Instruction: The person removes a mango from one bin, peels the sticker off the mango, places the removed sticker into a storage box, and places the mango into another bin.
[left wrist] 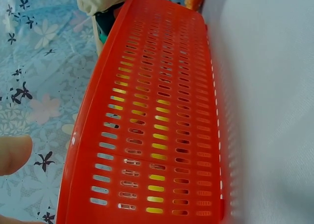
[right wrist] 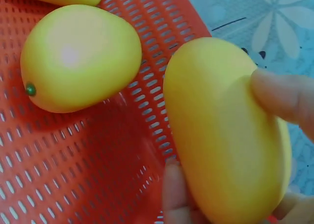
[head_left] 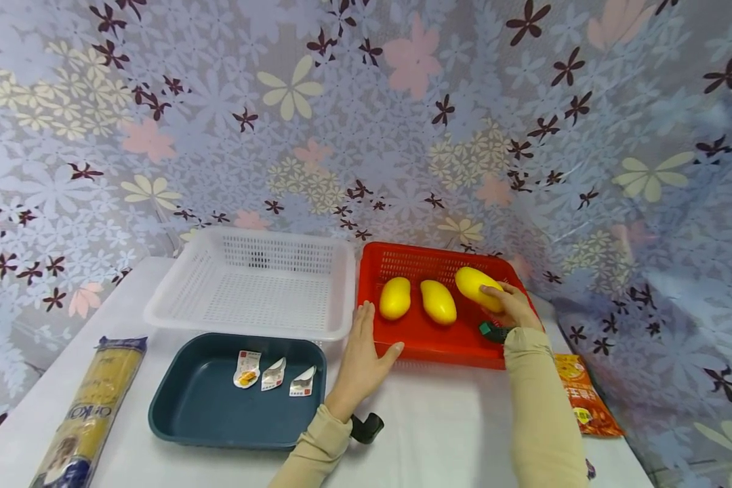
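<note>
A yellow mango (head_left: 473,280) is in my right hand (head_left: 517,306), held at the right end of the red plastic basket (head_left: 439,351). The right wrist view shows thumb and fingers gripping that mango (right wrist: 223,130) from its sides, over the slotted basket. Two more mangoes, one on the left (head_left: 395,298) and one in the middle (head_left: 439,302), lie inside the basket. My left hand (head_left: 361,366) is at the basket's front left corner with fingers extended and thumb spread. Only part of its thumb (left wrist: 14,154) appears in the left wrist view, beside the basket's rim (left wrist: 81,145).
Left of the red basket stands a white slotted basket (head_left: 250,331). In front of it is a dark blue tray (head_left: 232,423) with three small packets (head_left: 273,374). A spaghetti pack (head_left: 91,413) lies far left, an orange snack bag (head_left: 585,400) far right.
</note>
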`<state>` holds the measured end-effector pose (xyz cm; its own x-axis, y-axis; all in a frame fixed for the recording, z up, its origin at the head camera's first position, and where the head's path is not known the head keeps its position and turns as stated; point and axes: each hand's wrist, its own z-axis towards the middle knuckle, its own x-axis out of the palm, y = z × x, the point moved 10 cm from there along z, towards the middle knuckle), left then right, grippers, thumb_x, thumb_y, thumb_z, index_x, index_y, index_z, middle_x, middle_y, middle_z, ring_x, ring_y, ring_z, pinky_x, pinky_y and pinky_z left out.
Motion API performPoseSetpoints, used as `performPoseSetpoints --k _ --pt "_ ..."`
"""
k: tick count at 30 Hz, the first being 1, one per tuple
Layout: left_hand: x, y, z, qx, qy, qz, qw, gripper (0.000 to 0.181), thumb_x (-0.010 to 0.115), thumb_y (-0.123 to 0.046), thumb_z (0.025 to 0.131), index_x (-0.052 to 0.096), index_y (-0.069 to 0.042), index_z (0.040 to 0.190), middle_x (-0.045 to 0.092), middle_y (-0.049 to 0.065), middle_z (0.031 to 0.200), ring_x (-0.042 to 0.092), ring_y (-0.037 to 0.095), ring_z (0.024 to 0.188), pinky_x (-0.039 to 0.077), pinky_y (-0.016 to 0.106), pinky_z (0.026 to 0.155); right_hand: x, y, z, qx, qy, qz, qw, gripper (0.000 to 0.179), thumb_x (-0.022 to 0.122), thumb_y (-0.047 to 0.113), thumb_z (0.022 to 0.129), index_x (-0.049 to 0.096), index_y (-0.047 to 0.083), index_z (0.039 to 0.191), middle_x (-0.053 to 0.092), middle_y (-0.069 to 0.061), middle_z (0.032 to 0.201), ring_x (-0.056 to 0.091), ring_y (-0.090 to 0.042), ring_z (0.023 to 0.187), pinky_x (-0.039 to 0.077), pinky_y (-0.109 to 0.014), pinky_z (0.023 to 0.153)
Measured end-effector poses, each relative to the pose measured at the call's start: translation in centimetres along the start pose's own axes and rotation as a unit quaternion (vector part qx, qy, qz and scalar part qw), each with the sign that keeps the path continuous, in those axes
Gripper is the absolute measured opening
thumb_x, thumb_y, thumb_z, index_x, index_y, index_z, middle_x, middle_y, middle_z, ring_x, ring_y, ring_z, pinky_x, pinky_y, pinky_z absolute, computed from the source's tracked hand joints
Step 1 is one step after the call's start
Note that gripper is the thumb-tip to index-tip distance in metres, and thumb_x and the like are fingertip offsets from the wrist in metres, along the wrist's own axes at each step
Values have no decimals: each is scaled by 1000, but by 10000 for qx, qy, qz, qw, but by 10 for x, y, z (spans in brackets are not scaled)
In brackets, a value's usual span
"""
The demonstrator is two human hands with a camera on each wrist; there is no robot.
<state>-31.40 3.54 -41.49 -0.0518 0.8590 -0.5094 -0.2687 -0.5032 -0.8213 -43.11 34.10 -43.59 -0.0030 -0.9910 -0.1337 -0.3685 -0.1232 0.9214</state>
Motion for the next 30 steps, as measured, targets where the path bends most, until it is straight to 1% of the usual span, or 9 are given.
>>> performPoseSetpoints --k 2,4,10,16,19,22,24,27,30 --pt "0 0 1 -16 11 6 10000 84 69 -30 87 25 -2 152 24 15 160 20 35 149 29 52 116 2 -1 1 144 3 -8 9999 78 57 29 96 11 7 156 37 -7 125 46 -13 98 55 -22 82" --pt "1 0 2 -37 22 20 10000 84 69 -31 87 24 -2 152 24 15 160 20 34 149 29 52 116 2 -3 1 258 -22 -187 9995 79 56 30 97 10 6 156 38 -10 126 49 -12 93 56 -22 80" --pt "1 1 1 -58 4 75 10000 84 69 -30 87 25 -2 152 24 15 160 20 34 149 28 51 116 2 -8 4 442 -309 -834 9951 80 55 34 96 13 -2 153 38 -21 130 60 -8 71 58 -23 68" --pt "2 1 -1 -101 52 73 9999 85 69 -30 86 24 -2 152 24 14 160 21 34 149 28 51 116 0 -14 9 590 -508 -1172 9900 81 55 35 95 17 -9 150 31 -27 141 57 -12 72 58 -24 65" --pt "2 1 -1 -117 60 85 9999 85 69 -31 87 24 -3 153 23 14 161 21 33 149 28 51 116 -2 -17 10 690 -555 -1424 9858 82 52 37 95 14 -12 149 26 -31 147 58 -14 71 57 -23 64" --pt "1 0 0 -128 56 105 9998 85 69 -31 87 24 -4 153 23 13 161 20 33 149 28 51 116 -3 -19 11 750 -563 -1665 9816 83 50 36 95 12 -16 147 26 -34 146 61 -19 80 57 -22 64" --pt "1 0 0 -149 63 119 9998 85 68 -32 87 24 -4 153 22 13 161 20 32 150 28 50 116 -3 -20 12 771 -539 -1758 9799 82 49 34 95 10 -17 147 25 -35 147 60 -28 94 58 -23 69" --pt "2 0 0 -126 53 144 9998 84 69 -32 87 24 -3 153 23 14 161 21 33 149 29 51 116 -3 -21 13 806 -513 -1876 9776 82 48 35 96 11 -15 148 21 -35 150 50 -38 120 57 -30 86" --pt "2 0 -1 -138 61 155 9998 84 69 -32 87 24 -3 153 23 14 161 21 33 149 29 51 115 -3 -22 14 852 -518 -1904 9766 81 46 38 96 12 -13 149 16 -35 154 36 -42 135 48 -40 103"
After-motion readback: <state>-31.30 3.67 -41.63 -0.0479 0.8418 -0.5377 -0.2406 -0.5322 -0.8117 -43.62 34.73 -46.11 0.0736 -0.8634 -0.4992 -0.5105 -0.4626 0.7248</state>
